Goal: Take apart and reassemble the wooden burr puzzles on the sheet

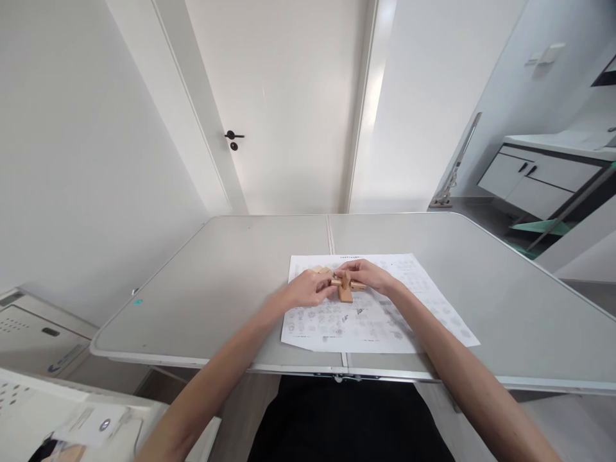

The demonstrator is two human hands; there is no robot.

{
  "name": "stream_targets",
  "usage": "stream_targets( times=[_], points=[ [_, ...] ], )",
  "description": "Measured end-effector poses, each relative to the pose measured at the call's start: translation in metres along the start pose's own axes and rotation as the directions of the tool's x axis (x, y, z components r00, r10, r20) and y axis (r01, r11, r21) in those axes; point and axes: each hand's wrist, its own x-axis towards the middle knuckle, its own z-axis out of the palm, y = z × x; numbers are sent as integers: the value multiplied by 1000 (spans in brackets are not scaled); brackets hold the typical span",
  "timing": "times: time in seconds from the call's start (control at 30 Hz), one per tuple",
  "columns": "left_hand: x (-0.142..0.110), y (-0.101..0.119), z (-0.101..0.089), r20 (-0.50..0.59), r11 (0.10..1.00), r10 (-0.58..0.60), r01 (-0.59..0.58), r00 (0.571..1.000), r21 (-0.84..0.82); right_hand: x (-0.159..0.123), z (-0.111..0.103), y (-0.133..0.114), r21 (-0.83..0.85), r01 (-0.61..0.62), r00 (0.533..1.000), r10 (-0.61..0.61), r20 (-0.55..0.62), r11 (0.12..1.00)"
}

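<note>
Several small wooden pieces are joined into a cross-like wooden block puzzle (345, 292) over a printed paper sheet (423, 321). From the left, my left hand (310, 288) pinches the end of a horizontal wooden stick in it. My right hand (363, 273) curls over the puzzle's right and far side, its fingers closed on the wood. One flat piece of the puzzle points toward me. Lighter wooden pieces (321, 269) lie partly hidden just beyond my left hand. How the pieces interlock is too small to make out.
The sheet lies on a grey folding table (231, 276) with a seam down its middle. A white door (289, 115) stands behind it. White equipment (38, 333) is at the lower left, and a sink cabinet (539, 173) and a mop (455, 167) are at the right.
</note>
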Motion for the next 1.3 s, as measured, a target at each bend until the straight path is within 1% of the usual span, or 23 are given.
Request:
stream_targets(
  times=[0.13, 0.3, 0.53, 0.63, 0.7, 0.77, 0.83, 0.93, 1.0, 1.07, 1.13, 1.2, 1.3],
  points=[
    [0, -1, 0, -5, 1000, 10, -10, 1000, -19, -1, -2, -1, -13, 3, 1000, -2, 7, 1000],
    [-1, -3, -2, -23, 996, 11, -12, 1000, -85, -2, -6, -2, -36, 36, 999, -35, 31, 999],
    [-1, -4, -8, -45, 993, 6, -12, 999, -120, -2, -7, -6, -7, 42, 999, -42, -4, 999],
    [-1, -6, -9, -51, 986, -28, 19, 998, -166, -3, -5, -8, 16, 34, 999, -34, -22, 999],
    [-1, -7, -9, -46, 971, -82, 69, 996, -230, -3, -4, -7, 37, 28, 1000, -28, -15, 999],
    [-1, -8, -10, -36, 937, -145, 125, 989, -328, -3, -3, -7, 79, 34, 999, -36, 18, 996],
    [0, -9, -13, -27, 879, -191, 159, 981, -450, -4, -1, -8, 129, 44, 996, -54, 72, 991],
    [1, -12, -16, 0, 774, -216, 171, 976, -610, -8, 4, -13, 176, 58, 981, -89, 175, 983],
    [1, -14, -17, 23, 718, -222, 180, 975, -672, -11, 8, -17, 195, 72, 967, -116, 227, 978],
    [2, -17, -16, 26, 689, -241, 190, 970, -700, -13, 12, -20, 223, 71, 962, -126, 242, 972],
    [4, -21, -14, -7, 692, -275, 193, 961, -696, -12, 14, -20, 273, 57, 975, -113, 193, 960],
    [5, -26, -12, -93, 707, -326, 178, 941, -684, -9, 13, -18, 338, 48, 992, -86, 97, 940],
    [8, -38, -12, -244, 727, -413, 156, 877, -669, -2, 8, -10, 429, 68, 998, -53, -46, 901]
  ],
)
